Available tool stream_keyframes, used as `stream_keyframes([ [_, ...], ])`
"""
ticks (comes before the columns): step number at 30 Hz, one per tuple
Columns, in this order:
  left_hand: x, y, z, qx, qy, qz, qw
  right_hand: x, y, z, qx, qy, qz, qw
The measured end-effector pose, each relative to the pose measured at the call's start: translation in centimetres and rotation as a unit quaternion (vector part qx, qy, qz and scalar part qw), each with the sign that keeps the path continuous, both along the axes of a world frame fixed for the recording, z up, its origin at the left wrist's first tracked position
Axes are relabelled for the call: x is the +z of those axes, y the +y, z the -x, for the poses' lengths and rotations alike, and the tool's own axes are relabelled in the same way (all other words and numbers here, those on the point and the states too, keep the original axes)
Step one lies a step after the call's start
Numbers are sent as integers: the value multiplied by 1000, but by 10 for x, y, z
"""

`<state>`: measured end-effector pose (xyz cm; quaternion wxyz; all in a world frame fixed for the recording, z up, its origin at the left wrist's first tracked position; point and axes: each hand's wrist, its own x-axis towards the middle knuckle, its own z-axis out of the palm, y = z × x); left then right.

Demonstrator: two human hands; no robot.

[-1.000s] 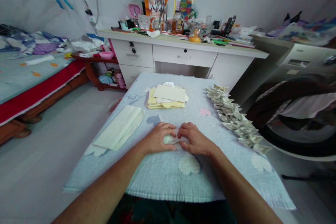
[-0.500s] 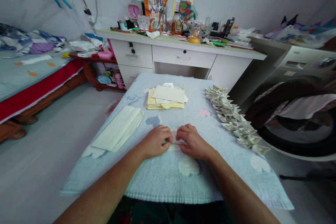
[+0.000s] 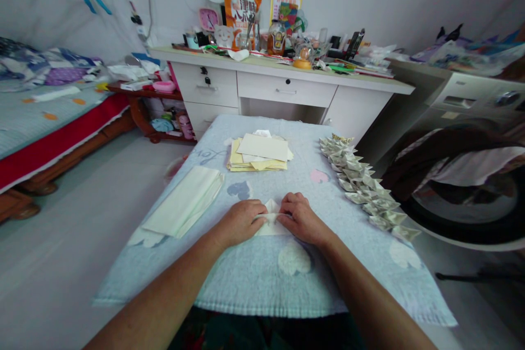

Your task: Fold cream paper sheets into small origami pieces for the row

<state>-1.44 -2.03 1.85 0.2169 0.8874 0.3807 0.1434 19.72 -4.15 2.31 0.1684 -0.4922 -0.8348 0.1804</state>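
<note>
A small pale sheet of paper, partly folded with a raised peak at its far side, lies on the cloth-covered table. My left hand grips its left side, fingers closed over the fold. On the right side, my right hand pinches the same fold between thumb and curled fingers. A stack of yellow and cream paper lies beyond the hands. To the left rests a folded bundle of pale paper sheets. Several folded paper pieces with pointed tips stand in rows along the right edge.
A light blue patterned cloth covers the table. Behind it is a white desk crowded with jars and packets. A washing machine with its door open and clothes hanging out stands at right; a bed is at left.
Both hands have shifted slightly on the paper. More of its near part and the peak at its far side now show between them. The stacks and folded pieces stay put.
</note>
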Motion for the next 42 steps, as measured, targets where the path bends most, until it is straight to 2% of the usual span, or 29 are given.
stream_keyframes([
  [12, 1, -1, -2, 30, -13, 13, 999, 0, 1, -2, -36, -12, 14, 999],
  [20, -1, 0, -6, -8, -33, -5, 999, 3, -3, 2, -3, 12, 7, 1000],
  [27, -7, -1, -7, -8, -33, -17, 999, -1, -3, 8, 18, 2, -15, 1000],
  [42, -3, 3, 0, 57, 14, -51, 997, 1, 3, -7, -61, -17, 26, 998],
])
